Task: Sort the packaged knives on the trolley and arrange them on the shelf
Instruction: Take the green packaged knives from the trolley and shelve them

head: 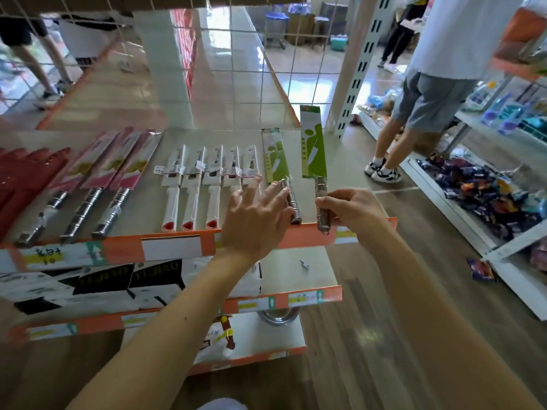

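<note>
My right hand [344,210] grips the steel handle of a green-sleeved knife [313,143] and holds it over the right end of the top shelf [340,161], blade pointing away from me. A second green-sleeved knife [275,156] lies flat on the shelf just to its left. My left hand [256,220] is spread with straight fingers, and its fingertips touch that knife's steel handle. Left of it lie several white-handled knives [192,184] in white sleeves, then three steel-handled knives in pink sleeves [109,173], and red packages [26,170] at the far left.
A wire grid [236,69] backs the shelf. Lower shelves hold black-and-white boxes [97,288] and a steel bowl [278,315]. A person [438,84] stands in the aisle to the right, beside low shelves of snack packets [485,196]. No trolley is in view.
</note>
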The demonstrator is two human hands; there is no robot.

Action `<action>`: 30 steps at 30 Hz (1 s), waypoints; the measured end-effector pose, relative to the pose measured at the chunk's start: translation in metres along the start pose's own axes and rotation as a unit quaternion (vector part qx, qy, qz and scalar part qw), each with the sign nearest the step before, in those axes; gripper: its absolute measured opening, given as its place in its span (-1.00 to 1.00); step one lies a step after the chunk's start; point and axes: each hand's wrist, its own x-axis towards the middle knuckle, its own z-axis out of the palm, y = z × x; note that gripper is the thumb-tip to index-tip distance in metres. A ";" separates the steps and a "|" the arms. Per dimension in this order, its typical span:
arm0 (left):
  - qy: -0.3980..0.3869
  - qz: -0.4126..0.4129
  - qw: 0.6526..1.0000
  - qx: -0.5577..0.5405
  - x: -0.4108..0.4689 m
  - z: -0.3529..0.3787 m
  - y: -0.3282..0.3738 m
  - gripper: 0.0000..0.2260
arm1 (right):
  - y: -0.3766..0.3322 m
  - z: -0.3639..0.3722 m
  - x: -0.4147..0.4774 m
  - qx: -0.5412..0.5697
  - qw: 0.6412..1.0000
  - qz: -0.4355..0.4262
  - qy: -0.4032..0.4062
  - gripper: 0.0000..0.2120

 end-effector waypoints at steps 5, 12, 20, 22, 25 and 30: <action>0.017 -0.004 1.000 0.015 0.000 0.003 0.000 -0.60 | 0.003 0.000 0.020 -0.016 0.999 -0.004 -0.038 -0.89; 0.047 -0.016 0.998 0.024 0.001 0.006 0.000 -0.57 | 0.003 0.000 0.043 -0.023 0.998 -0.008 -0.062 -0.87; 0.063 -0.033 0.997 0.026 0.000 0.011 0.000 -0.56 | 0.010 0.005 0.053 -0.083 0.995 0.008 -0.050 -0.73; 0.065 -0.035 0.997 0.027 0.000 0.011 0.000 -0.56 | 0.010 0.006 0.053 -0.093 0.994 0.004 -0.051 -0.69; 0.063 -0.041 0.997 0.031 0.000 0.011 0.000 -0.55 | 0.010 0.006 0.052 -0.095 0.994 -0.008 -0.059 -0.71; 0.061 -0.044 0.997 0.021 -0.001 0.011 0.001 -0.54 | 0.006 0.008 0.048 -0.142 0.988 -0.034 -0.051 -0.73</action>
